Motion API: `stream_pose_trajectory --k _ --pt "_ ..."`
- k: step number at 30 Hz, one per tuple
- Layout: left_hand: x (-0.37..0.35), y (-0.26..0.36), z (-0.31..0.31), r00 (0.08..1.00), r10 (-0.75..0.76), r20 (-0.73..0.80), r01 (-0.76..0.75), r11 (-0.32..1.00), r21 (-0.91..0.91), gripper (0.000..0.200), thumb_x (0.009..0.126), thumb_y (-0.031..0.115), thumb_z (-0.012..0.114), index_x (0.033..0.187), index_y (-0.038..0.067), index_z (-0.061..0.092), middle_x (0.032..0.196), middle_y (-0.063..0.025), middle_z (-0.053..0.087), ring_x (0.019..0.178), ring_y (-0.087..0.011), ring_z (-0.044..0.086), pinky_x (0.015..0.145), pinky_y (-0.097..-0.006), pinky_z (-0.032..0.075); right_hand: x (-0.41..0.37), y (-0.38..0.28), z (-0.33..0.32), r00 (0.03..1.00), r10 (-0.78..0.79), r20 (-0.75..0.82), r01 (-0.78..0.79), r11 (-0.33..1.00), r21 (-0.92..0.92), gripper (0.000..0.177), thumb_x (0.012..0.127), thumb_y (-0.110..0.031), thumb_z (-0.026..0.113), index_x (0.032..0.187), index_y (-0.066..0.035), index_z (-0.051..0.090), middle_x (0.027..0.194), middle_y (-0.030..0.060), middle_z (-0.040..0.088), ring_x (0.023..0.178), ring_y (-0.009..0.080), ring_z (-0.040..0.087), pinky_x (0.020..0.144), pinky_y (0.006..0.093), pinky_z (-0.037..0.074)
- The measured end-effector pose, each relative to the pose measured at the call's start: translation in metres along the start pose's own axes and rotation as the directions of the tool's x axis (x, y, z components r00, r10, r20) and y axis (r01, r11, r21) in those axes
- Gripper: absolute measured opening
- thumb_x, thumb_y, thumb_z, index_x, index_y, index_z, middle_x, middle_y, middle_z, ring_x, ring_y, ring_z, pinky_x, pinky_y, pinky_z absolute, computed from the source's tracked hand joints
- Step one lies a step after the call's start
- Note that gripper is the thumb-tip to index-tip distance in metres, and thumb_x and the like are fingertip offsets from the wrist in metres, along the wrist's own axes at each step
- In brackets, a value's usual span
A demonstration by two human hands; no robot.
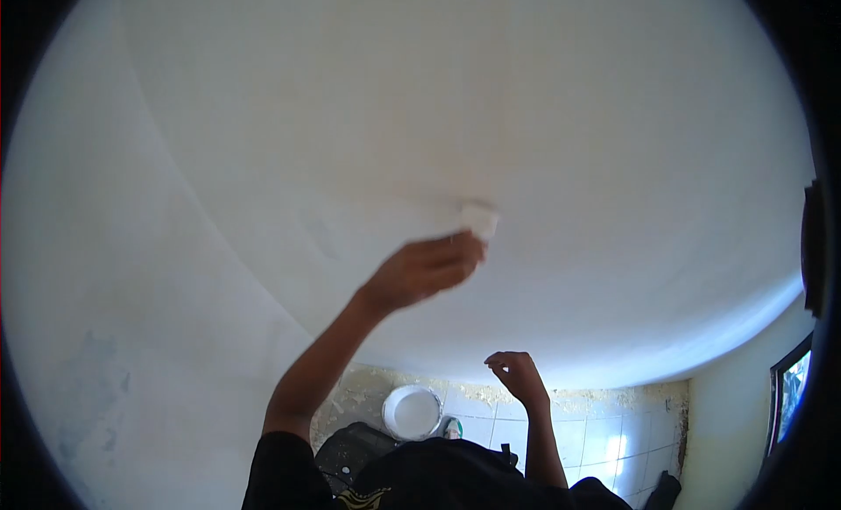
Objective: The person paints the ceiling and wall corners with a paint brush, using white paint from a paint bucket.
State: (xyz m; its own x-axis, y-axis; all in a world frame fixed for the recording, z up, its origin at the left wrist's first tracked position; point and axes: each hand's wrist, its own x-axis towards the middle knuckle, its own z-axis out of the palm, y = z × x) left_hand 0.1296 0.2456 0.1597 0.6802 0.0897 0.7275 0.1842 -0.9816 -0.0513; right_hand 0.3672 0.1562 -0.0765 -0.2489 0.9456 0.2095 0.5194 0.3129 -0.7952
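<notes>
My left hand is raised at the middle of the view, its fingers closed round a pale, flat-ended paintbrush. The brush is slightly blurred, and my fingers hide its handle. Its broad end lies against the whitish wall, with a small shadow along the top edge. Lower down and to the right, my right hand hangs in front of the wall's lower part. Its fingers are loosely bent and apart, with nothing visible in them.
A round bucket with white contents stands on the tiled floor, beside a dark object and a small bottle-like item. Grey patches mark the left wall. At the right is a dark-framed window.
</notes>
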Motion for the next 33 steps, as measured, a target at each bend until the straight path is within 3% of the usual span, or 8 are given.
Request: stream_pose_trajectory --k 4,9,11,14,18,20,22,33 --pt "0.042 -0.019 -0.031 0.977 0.178 -0.115 -0.144 0.956 0.256 0.013 0.079 0.007 0.069 0.088 0.008 0.060 0.098 -0.0024 0.067 0.098 -0.0197 0.066 0.085 -0.0315 0.060 -0.002 -0.014 -0.003 0.999 0.032 -0.008 -0.032 0.999 -0.021 0.012 0.083 -0.006 0.060 0.090 -0.006 0.071 0.089 0.0100 0.071 0.078 0.0259 0.068 0.072 0.0348 0.054" --pt "0.083 -0.036 -0.083 0.901 0.326 -0.287 -0.240 0.924 0.296 0.010 0.079 0.002 0.068 0.080 0.005 0.059 0.093 -0.0062 0.069 0.094 -0.0218 0.068 0.085 -0.0334 0.059 -0.003 -0.012 0.005 0.998 0.044 -0.036 -0.046 0.998 -0.048 0.013 0.083 -0.007 0.060 0.091 -0.005 0.070 0.086 0.0107 0.071 0.078 0.0258 0.068 0.073 0.0343 0.053" --pt "0.107 -0.039 -0.105 0.725 0.607 -0.325 -0.373 0.743 0.556 0.010 0.078 -0.002 0.068 0.080 0.002 0.059 0.090 -0.0092 0.070 0.093 -0.0233 0.068 0.086 -0.0359 0.059 -0.005 -0.016 0.003 0.998 0.060 -0.018 -0.062 0.990 -0.128 0.012 0.084 -0.004 0.063 0.093 -0.002 0.071 0.088 0.0127 0.072 0.082 0.0247 0.070 0.076 0.0334 0.056" --pt "0.131 -0.040 -0.112 0.608 0.672 -0.422 -0.401 0.719 0.567 0.011 0.076 -0.003 0.068 0.080 0.001 0.058 0.087 -0.0102 0.069 0.092 -0.0242 0.068 0.086 -0.0381 0.059 -0.008 -0.014 0.003 0.997 0.072 -0.010 -0.072 0.994 -0.081 0.012 0.084 -0.004 0.063 0.093 -0.002 0.071 0.088 0.0128 0.072 0.083 0.0249 0.070 0.076 0.0337 0.056" --pt "0.114 -0.024 -0.093 0.765 0.556 -0.325 -0.416 0.812 0.409 0.009 0.084 -0.002 0.062 0.080 0.001 0.054 0.088 -0.0134 0.067 0.094 -0.0278 0.067 0.093 -0.0440 0.055 -0.009 -0.014 0.003 0.997 0.071 -0.018 -0.072 0.995 -0.071 0.012 0.084 -0.004 0.063 0.093 -0.001 0.070 0.089 0.0130 0.071 0.083 0.0260 0.070 0.077 0.0343 0.056" --pt "0.080 -0.032 -0.054 0.953 -0.044 -0.299 -0.039 0.963 -0.266 0.009 0.084 -0.002 0.060 0.079 0.001 0.053 0.091 -0.0139 0.065 0.096 -0.0290 0.066 0.097 -0.0461 0.052 -0.010 -0.007 0.008 0.998 0.040 -0.052 -0.042 0.998 -0.047 0.014 0.085 -0.009 0.059 0.091 -0.006 0.071 0.086 0.0116 0.071 0.076 0.0266 0.068 0.072 0.0352 0.054" --pt "0.066 -0.024 -0.043 0.904 0.398 -0.156 -0.336 0.887 0.318 0.012 0.083 0.000 0.062 0.081 0.002 0.049 0.093 -0.0129 0.063 0.097 -0.0293 0.065 0.099 -0.0465 0.051 -0.010 -0.007 0.007 0.998 0.062 -0.028 -0.063 0.997 -0.033 0.014 0.085 -0.010 0.059 0.092 -0.006 0.071 0.087 0.0117 0.071 0.077 0.0271 0.068 0.073 0.0356 0.054" --pt "0.011 0.012 -0.021 0.989 0.117 0.087 -0.124 0.989 0.077 0.024 0.075 0.000 0.068 0.093 0.006 0.053 0.104 -0.0076 0.064 0.102 -0.0248 0.064 0.096 -0.0385 0.053 -0.008 -0.015 0.000 0.996 0.086 0.025 -0.084 0.992 -0.099 0.016 0.085 -0.013 0.058 0.091 -0.007 0.071 0.088 0.0135 0.070 0.081 0.0305 0.068 0.076 0.0388 0.053"
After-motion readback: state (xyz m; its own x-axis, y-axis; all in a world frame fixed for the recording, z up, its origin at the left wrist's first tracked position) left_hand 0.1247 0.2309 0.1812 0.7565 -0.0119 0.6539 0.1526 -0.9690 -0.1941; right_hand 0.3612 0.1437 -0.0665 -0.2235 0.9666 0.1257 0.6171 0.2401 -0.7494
